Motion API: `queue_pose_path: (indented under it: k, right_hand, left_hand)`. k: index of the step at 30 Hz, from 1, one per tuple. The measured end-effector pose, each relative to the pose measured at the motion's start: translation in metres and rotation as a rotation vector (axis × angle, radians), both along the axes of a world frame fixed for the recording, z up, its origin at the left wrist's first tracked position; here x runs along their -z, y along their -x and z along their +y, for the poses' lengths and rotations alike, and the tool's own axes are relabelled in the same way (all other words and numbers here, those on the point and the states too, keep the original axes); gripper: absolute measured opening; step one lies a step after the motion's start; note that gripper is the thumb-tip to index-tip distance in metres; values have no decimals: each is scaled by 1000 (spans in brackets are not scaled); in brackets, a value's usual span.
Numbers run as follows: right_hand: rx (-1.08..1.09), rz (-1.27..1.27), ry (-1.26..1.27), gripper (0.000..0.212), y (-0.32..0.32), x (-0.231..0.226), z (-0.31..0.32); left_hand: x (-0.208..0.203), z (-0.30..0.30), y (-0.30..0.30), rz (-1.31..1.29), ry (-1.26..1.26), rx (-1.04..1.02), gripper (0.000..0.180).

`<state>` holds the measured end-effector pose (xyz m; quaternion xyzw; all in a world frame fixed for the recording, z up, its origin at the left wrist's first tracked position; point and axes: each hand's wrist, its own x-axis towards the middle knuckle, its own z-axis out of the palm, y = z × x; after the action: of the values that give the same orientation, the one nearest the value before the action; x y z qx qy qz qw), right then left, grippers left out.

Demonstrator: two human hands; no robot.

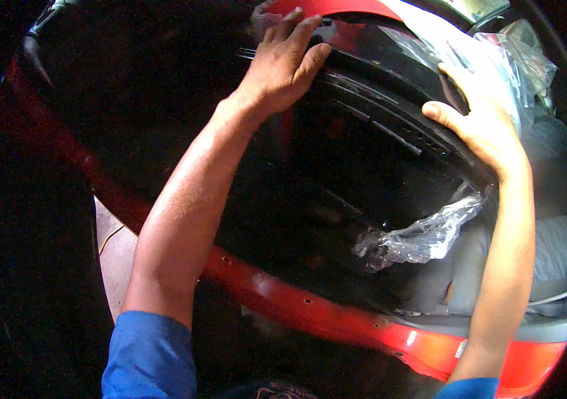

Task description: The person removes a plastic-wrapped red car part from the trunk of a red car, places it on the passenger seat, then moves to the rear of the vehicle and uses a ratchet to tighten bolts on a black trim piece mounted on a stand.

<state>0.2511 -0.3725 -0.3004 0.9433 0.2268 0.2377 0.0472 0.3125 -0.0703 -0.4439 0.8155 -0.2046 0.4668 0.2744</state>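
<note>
A long black panel (390, 100) with slots and small holes runs across the far side of a red-edged opening. My left hand (287, 63) rests at its left end beside a red painted curve (337, 6), fingers stretched and thumb apart. Toward the panel's right end, my right hand (486, 120) lies with thumb and index finger spread. Bright glare washes out its other fingers near clear plastic film (496, 56). Neither hand appears to grip anything. Crumpled clear plastic (430, 236) hangs below the panel, nearer to me.
A red painted sill (277, 292) with small holes curves across the front. Grey, plastic-covered shapes that look like seats (556, 246) stand at the right. A thin cable (112, 238) lies on the pale floor (110, 256) at lower left. Deep shadow hides much of the interior.
</note>
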Motion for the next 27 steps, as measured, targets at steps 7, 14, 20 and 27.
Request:
queue_pose_path:
  k: [7,14,20,27]
  right_hand:
    - [-8,-4,2,80,-3,-2,-4]
    - [4,209,-16,75,18,-6,30]
    - [-92,0,63,74,44,10,52]
    - [-105,122,-18,69,40,12,44]
  left_hand:
    - [185,9,25,154,928,-389,51]
    - [350,-54,105,674,326,-396,36]
    - [324,-58,121,814,-11,-117,31]
    - [296,-129,111,1243,587,39,46]
